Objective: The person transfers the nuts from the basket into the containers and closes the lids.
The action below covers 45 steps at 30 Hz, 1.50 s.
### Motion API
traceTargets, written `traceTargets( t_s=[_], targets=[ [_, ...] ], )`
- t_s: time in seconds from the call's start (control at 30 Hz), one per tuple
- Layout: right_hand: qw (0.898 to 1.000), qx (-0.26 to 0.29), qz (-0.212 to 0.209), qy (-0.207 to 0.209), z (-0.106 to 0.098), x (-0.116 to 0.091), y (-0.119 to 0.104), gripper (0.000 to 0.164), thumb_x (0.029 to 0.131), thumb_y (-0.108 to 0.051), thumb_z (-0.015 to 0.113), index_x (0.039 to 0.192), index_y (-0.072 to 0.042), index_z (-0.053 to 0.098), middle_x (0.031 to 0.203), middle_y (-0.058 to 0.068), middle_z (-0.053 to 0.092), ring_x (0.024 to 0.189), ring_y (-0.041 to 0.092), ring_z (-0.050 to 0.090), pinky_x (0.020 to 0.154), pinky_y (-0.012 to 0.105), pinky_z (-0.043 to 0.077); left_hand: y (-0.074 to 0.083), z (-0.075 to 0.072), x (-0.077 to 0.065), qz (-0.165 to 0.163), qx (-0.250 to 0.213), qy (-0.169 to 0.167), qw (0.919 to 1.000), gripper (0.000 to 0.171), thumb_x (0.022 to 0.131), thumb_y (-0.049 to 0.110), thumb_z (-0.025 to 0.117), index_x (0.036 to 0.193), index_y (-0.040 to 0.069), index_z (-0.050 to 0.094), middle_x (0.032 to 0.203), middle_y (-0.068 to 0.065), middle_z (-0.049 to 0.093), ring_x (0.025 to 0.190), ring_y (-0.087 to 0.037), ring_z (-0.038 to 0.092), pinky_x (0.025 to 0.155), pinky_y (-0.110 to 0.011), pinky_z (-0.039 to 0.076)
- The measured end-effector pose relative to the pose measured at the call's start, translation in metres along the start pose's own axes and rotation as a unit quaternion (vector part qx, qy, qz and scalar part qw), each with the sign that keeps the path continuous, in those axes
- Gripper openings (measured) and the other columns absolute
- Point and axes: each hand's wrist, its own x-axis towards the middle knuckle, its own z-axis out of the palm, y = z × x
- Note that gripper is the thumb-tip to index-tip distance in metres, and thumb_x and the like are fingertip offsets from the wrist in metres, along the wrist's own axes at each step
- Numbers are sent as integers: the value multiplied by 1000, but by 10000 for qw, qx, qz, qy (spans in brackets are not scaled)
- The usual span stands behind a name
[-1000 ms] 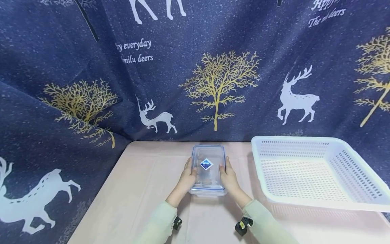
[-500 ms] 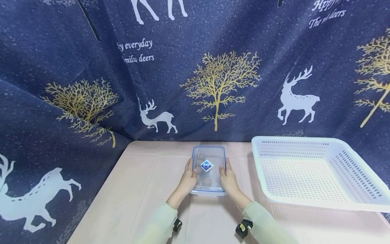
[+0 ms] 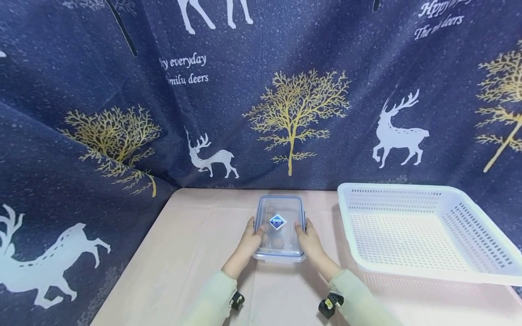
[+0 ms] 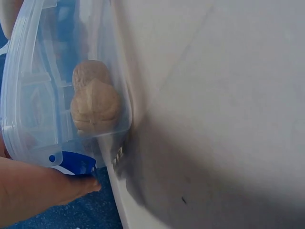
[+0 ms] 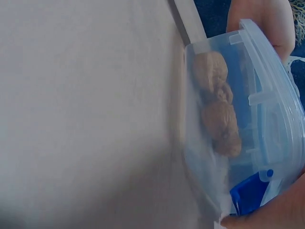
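A clear plastic food container (image 3: 281,242) with a blue-rimmed lid sits near the middle of the table, a diamond label (image 3: 278,222) on top. Brown walnuts (image 4: 96,102) show through its wall. My left hand (image 3: 249,241) holds the left side, thumb over the lid and fingers down the edge. On the opposite side, my right hand (image 3: 310,242) grips it likewise. In the left wrist view the left fingers lie at a blue side clip (image 4: 76,163). The right wrist view has another blue clip (image 5: 250,191) beside the right hand. Some fingers are hidden.
A white perforated plastic basket (image 3: 354,244) stands at the right of the table (image 3: 195,253). Behind the table and along its left side hangs a dark blue cloth (image 3: 244,54) printed with deer and trees.
Both hands' fingertips have shifted slightly toward me along the container's sides. The walnuts show more distinctly through the lid now. The basket stays in place.
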Motion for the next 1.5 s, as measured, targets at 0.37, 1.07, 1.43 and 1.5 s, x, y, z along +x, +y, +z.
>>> traceTargets(
  t_s=[0.37,1.07,1.43,1.5],
  targets=[
    [9987,129,486,-58,-9,-1,0,71,101,-31,47,140,22,20,133,44,39,122,53,44,106,56,39,0,-9,0,-564,-281,133,9979,77,95,23,58,144,-17,15,138,-40,38,126,-51,42,108,-57,35],
    [9966,244,-317,718,-7,-2,-5,51,92,-8,58,133,19,40,119,34,49,107,44,56,92,47,53,8,-5,1,161,365,1031,9939,63,83,7,70,133,-18,40,111,-28,49,101,-38,57,88,-44,56],
    [9948,-285,-894,394,-3,-8,0,55,98,-5,46,139,23,23,138,43,33,127,53,37,108,57,33,4,1,2,311,-15,557,9980,52,90,0,55,136,-13,32,133,-36,45,124,-50,44,107,-57,37],
    [9941,-315,-969,377,-1,-8,2,56,98,-4,46,139,24,20,139,44,31,129,53,35,109,57,30,3,2,3,331,-8,526,9981,52,90,-1,53,136,-14,31,133,-37,45,124,-50,44,107,-58,36]
  ],
)
